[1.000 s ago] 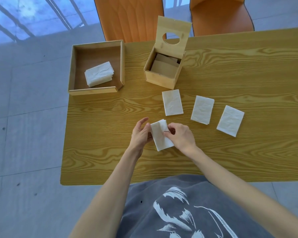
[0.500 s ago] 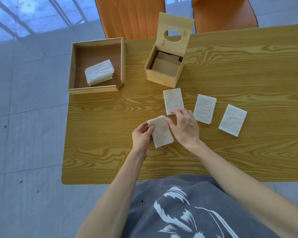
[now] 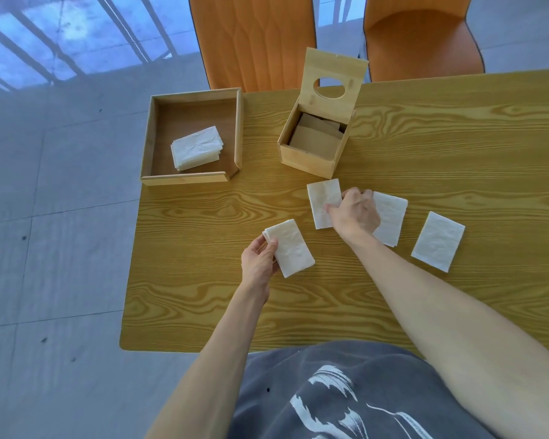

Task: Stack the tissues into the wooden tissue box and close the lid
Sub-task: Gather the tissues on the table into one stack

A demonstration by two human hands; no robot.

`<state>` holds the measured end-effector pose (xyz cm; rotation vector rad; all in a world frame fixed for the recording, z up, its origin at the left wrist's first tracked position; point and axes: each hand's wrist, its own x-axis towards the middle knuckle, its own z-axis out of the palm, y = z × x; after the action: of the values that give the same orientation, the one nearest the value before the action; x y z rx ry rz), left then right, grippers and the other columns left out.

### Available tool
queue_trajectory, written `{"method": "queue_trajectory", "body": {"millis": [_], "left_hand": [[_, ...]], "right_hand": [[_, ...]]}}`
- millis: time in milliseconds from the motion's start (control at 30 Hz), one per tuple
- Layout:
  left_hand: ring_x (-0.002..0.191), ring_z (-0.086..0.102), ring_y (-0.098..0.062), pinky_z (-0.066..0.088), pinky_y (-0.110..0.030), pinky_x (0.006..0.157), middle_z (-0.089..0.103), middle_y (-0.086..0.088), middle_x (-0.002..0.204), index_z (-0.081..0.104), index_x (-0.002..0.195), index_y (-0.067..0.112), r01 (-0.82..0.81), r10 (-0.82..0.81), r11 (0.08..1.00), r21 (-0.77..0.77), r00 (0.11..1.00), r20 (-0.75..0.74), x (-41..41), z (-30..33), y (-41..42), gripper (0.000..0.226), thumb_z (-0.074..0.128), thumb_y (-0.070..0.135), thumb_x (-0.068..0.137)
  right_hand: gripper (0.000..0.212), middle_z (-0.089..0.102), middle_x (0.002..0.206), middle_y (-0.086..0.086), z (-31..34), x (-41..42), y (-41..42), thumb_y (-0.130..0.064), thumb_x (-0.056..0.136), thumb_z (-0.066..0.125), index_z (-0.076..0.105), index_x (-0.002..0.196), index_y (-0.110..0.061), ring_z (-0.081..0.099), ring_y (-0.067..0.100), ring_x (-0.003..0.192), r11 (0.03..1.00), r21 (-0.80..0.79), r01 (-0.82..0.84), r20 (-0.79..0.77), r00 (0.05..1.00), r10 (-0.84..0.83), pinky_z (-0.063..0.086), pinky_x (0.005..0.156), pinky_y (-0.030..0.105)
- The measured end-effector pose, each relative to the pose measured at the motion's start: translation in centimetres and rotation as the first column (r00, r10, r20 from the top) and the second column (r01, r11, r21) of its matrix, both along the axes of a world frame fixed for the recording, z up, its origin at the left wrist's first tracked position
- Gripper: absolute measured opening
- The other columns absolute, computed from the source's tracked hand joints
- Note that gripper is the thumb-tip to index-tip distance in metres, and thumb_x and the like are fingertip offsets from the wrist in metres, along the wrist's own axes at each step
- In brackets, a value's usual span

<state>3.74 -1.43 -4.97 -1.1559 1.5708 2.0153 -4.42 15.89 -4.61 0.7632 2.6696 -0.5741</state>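
— Hands first: what do they hold?
— The left hand (image 3: 258,260) pinches a folded tissue (image 3: 290,248) by its left edge. The right hand (image 3: 355,213) grips the right edge of a second tissue (image 3: 322,202) lying on the counter (image 3: 203,312).
— Further out?
— Two more tissues (image 3: 390,221) (image 3: 438,241) lie toward the counter's right edge. The wooden tissue box (image 3: 311,156) stands beyond, lid (image 3: 335,76) raised. A tray (image 3: 191,179) with a tissue stack (image 3: 197,148) sits at the far left corner.

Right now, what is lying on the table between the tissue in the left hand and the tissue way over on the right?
In the head view, two folded tissues lie there, with the right hand reaching onto them.
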Motion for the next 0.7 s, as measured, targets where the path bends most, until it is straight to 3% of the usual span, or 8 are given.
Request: {"method": "queue_trajectory", "body": {"millis": [233,433,533,600,700], "left_hand": [[0.092,0.068,-0.017,0.058,-0.038,0.083,0.07,-0.002,0.102,0.056,0.132,0.011,0.015,-0.015,1.0,0.005,1.0,0.006,0.0,-0.1,0.1,0.034,0.057,0.014,0.099],[0.094,0.068,-0.019,0.056,-0.045,0.093,0.071,-0.003,0.102,0.058,0.13,0.012,0.064,-0.064,0.998,0.012,0.998,0.004,-0.3,-0.1,0.3,0.03,0.054,0.015,0.101],[0.093,0.068,-0.019,0.057,-0.043,0.089,0.071,-0.004,0.1,0.059,0.129,0.012,0.081,-0.081,0.996,0.021,0.997,-0.001,-0.3,-0.1,0.4,0.028,0.052,0.015,0.101],[0.092,0.068,-0.02,0.058,-0.041,0.086,0.071,-0.004,0.1,0.059,0.128,0.012,0.086,-0.086,0.996,0.026,0.996,-0.002,-0.3,-0.1,0.6,0.028,0.052,0.015,0.101],[0.09,0.068,-0.02,0.057,-0.043,0.087,0.072,-0.004,0.098,0.059,0.128,0.011,0.094,-0.094,0.995,0.032,0.996,-0.007,-0.2,-0.1,1.0,0.028,0.051,0.015,0.102]], "right_hand": [[0.038,0.068,0.115,0.009,0.0,0.6,0.4,-0.031,0.09,0.066,0.06,0.122,-0.012,0.064,0.029,0.105,0.998,-0.057,-0.036,-0.087,0.996,0.031,0.049,0.077,0.037],[0.026,0.073,0.11,0.006,0.5,2.1,2.0,-0.024,0.094,0.064,0.068,0.115,-0.01,0.067,0.024,0.101,0.958,-0.284,-0.032,-0.236,0.971,-0.038,0.05,0.078,0.032],[0.028,0.073,0.106,0.005,0.9,3.1,3.1,-0.023,0.09,0.07,0.069,0.114,-0.009,0.069,0.018,0.097,0.833,-0.553,0.014,-0.203,0.968,-0.15,0.058,0.085,0.037],[0.024,0.073,0.103,0.004,1.2,4.0,3.3,-0.022,0.088,0.073,0.069,0.11,-0.013,0.07,0.016,0.094,0.707,-0.706,0.044,-0.117,0.977,-0.178,0.06,0.079,0.036],[0.023,0.074,0.1,0.006,1.2,5.7,2.8,-0.019,0.087,0.075,0.068,0.107,-0.011,0.072,0.017,0.09,0.589,-0.807,0.046,-0.035,0.991,-0.126,0.06,0.065,0.026]]}}
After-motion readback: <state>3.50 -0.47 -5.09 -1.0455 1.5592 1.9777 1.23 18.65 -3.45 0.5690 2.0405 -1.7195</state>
